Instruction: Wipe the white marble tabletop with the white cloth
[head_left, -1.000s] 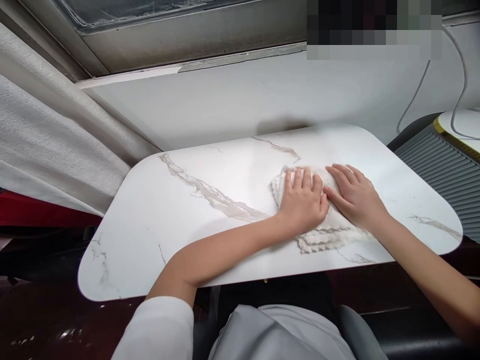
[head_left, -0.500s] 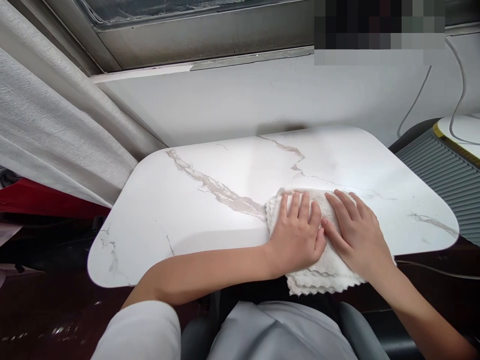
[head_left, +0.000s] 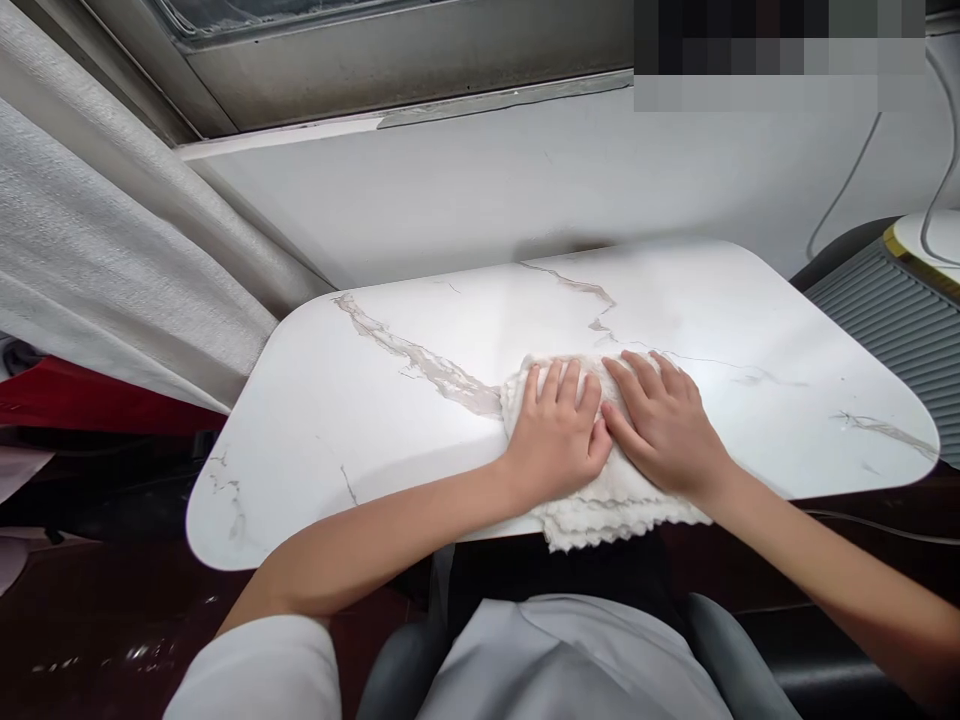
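Note:
A folded white cloth (head_left: 607,490) with scalloped edges lies on a white marble-patterned table (head_left: 390,420), its near edge hanging slightly past the table's front. My left hand (head_left: 556,430) rests flat on the cloth's left part, fingers stretched forward. Beside it, my right hand (head_left: 664,420) presses flat on the right part with its fingers spread. The thumbs of both hands nearly meet in the middle. Neither hand is wrapped round the cloth; the palms hide much of its surface.
A pale curtain (head_left: 112,200) hangs at the left. Behind the table run a white wall (head_left: 450,200) and a metal window frame (head_left: 420,60). At the right stands a grey ribbed unit (head_left: 885,310) with a white top, near a cable (head_left: 844,190).
Both hands and the cloth under them have slid to the left and a little away from me across the table. The view has shifted slightly.

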